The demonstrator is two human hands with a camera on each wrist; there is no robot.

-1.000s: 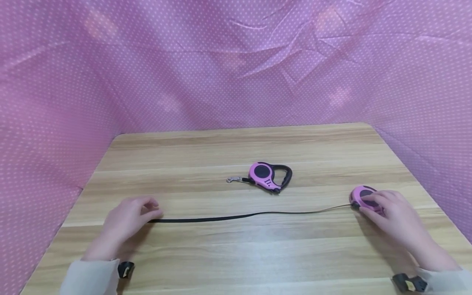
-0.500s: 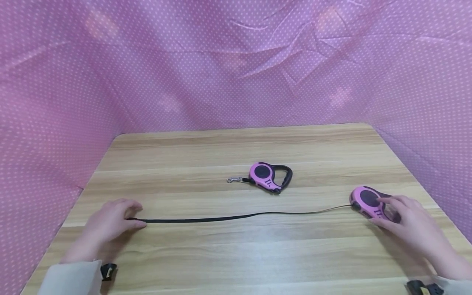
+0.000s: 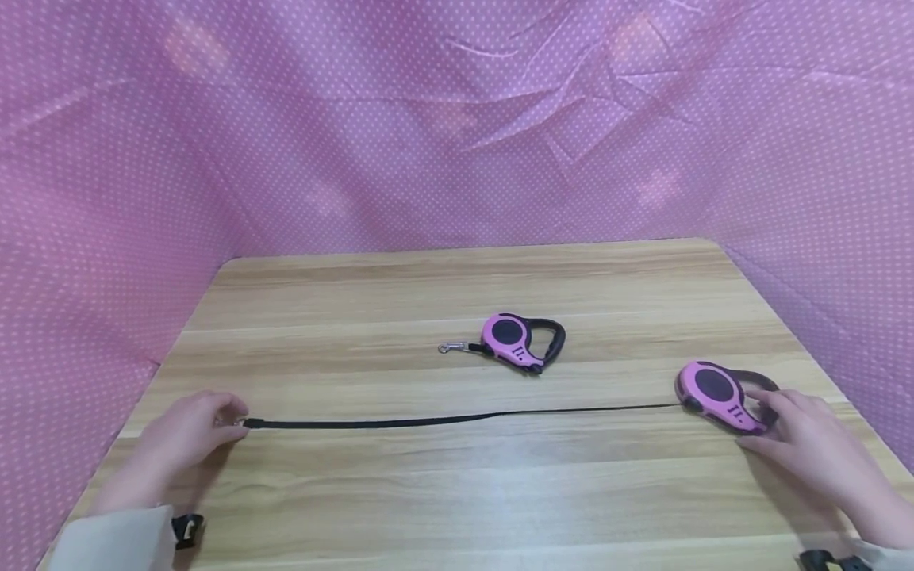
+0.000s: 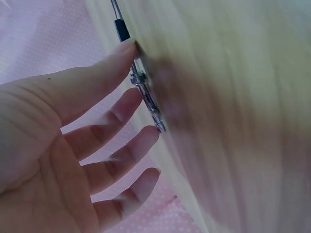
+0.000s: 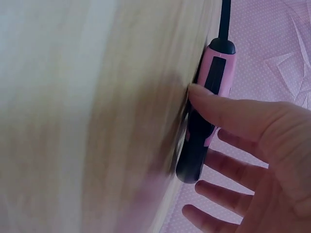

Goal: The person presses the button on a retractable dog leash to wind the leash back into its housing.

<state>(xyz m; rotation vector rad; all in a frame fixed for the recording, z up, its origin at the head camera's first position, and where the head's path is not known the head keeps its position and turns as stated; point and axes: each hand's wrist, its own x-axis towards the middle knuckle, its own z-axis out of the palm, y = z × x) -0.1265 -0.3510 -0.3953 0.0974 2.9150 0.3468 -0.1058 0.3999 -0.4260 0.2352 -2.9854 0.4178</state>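
- Left hand (image 3: 187, 428), fingers relaxed, touches the metal clip (image 4: 146, 94) near the table's (image 3: 457, 285) left edge.
- Right hand (image 3: 807, 448), fingers loose, touches the pink leash housing (image 3: 717, 395) near the right edge.
- Only the head view shows the second leash (image 3: 521, 341) mid-table.

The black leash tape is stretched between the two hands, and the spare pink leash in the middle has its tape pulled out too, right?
No. In the head view the spare retractable leash is wound in, with only its clip showing. The black tape does run from left hand to right hand.

Both hands are bare; pale grey-beige fabric sleeves (image 3: 114, 539) cover the forearms, each with a black strapped wrist mount (image 3: 184, 526).
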